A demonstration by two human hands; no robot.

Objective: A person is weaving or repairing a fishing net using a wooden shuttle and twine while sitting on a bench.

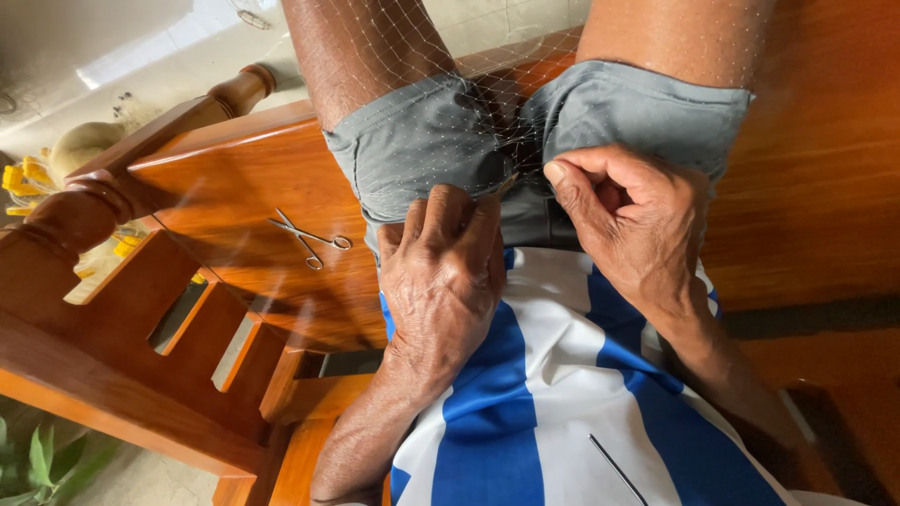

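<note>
Netting (441,112), fine and pale, lies over the lap just beyond both hands. Left hand (441,272) is curled knuckles-up, fingertips pinching the mesh beside a thin needle-like tool (507,184). Right hand (630,220) is closed in a loose fist, thumb pressing the mesh. Scissors (309,238) lie on the wooden bench (234,187), left of the left hand.

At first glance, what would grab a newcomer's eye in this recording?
Two hands meet at centre over grey shorts: the left hand and right hand pinch a fine net that spreads over the knees. Small metal scissors lie on the wooden seat to the left.
</note>
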